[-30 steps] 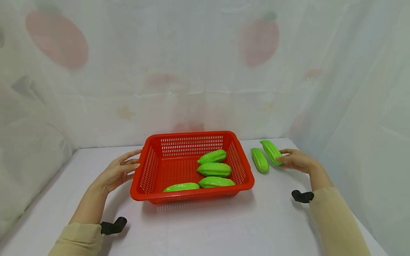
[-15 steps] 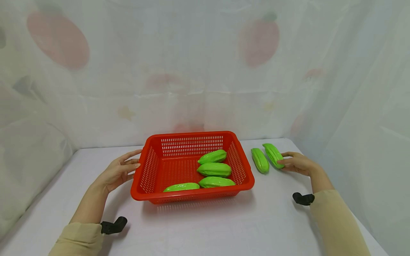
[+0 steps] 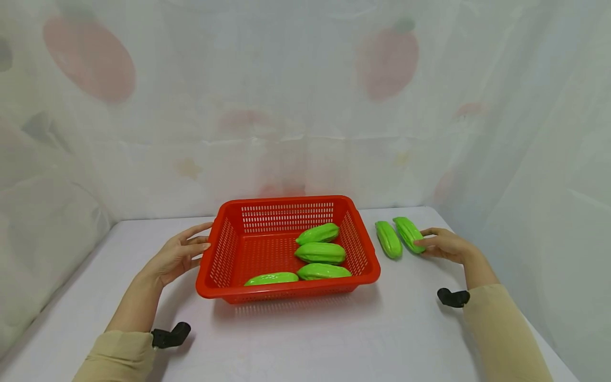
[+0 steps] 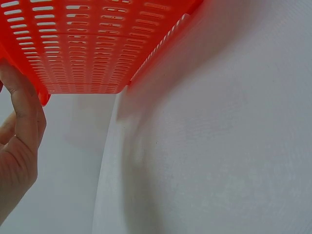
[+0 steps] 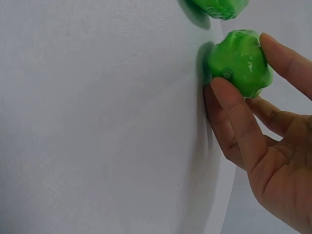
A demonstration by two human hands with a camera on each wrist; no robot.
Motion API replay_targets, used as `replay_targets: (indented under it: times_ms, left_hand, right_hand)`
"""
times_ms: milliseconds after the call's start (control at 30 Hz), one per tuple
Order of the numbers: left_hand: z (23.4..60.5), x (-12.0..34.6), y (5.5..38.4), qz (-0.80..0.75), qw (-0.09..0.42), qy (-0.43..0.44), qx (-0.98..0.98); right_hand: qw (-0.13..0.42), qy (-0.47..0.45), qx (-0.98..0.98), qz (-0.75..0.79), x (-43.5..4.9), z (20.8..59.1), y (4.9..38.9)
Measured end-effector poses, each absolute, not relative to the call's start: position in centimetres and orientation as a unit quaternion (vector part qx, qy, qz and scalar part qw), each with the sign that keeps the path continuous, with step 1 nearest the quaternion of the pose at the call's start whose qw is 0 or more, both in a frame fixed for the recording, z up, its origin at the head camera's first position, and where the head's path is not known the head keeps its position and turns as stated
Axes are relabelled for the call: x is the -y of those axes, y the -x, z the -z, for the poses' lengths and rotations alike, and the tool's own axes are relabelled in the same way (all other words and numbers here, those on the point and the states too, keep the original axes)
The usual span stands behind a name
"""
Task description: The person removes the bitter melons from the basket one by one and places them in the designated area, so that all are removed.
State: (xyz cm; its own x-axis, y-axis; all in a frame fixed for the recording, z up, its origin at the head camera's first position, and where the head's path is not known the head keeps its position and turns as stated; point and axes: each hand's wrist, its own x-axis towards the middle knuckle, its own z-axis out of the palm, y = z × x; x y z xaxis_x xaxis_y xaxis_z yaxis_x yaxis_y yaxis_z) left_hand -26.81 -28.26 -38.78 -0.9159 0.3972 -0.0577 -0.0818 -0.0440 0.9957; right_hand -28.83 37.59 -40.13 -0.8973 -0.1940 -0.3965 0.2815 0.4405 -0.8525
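My right hand (image 3: 446,244) holds the near end of a bright green ribbed gourd (image 3: 409,234) at the table's back right. In the right wrist view, thumb and fingers sit around the end of that gourd (image 5: 241,61), close to the tabletop. A second ribbed gourd (image 3: 389,240) lies just left of it. My left hand (image 3: 179,257) touches the left rim of a red plastic basket (image 3: 286,289), its fingers spread and lightly bent. The left wrist view has those fingers (image 4: 27,109) beside the basket's slotted wall (image 4: 83,48); their tips are partly hidden.
Several green gourds lie in the basket, including one (image 3: 321,253) on the right side and one (image 3: 272,278) partly behind the front rim. A white table (image 3: 305,339) carries everything. Pale fruit-printed curtains (image 3: 305,106) hang behind and at both sides.
The gourd in my right hand has come down slightly and shifted a little right, beside the other gourd. My left hand and the basket have stayed nearly still.
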Motion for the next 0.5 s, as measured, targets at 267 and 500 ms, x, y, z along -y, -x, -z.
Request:
replay_targets:
  times_ms: [267, 500]
  left_hand:
    - [38.66, 28.19, 26.74, -0.713, 0.167, -0.118, -0.671]
    - [38.72, 28.22, 26.73, -0.714, 0.165, -0.120, -0.670]
  right_hand:
    - [0.224, -0.018, -0.829, 0.513, -37.47, 40.00, 28.70]
    - [0.214, -0.024, -0.840, 0.498, -37.21, 39.94, 28.34]
